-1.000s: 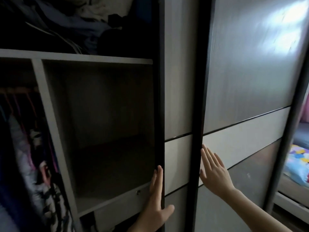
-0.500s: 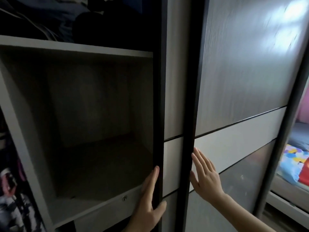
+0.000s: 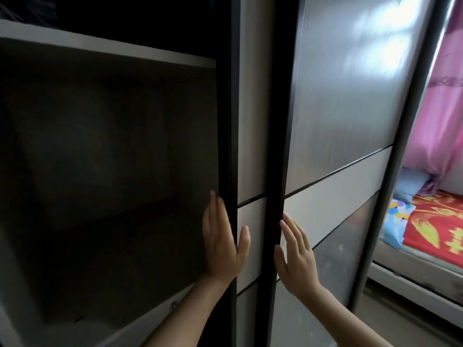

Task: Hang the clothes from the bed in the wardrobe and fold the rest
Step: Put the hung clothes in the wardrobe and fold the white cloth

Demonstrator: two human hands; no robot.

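The grey wood-grain wardrobe [image 3: 338,108] with black-framed sliding doors stands partly open, showing a dark, bare compartment [image 3: 107,171] under a pale shelf board [image 3: 100,47]. To its right, the bed [image 3: 436,229] carries a red-and-yellow patterned sheet and a blue pillow [image 3: 411,182].

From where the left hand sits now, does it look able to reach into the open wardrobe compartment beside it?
Probably yes: the left hand is on the sliding door's edge right beside the open compartment, and nothing visible blocks that opening.
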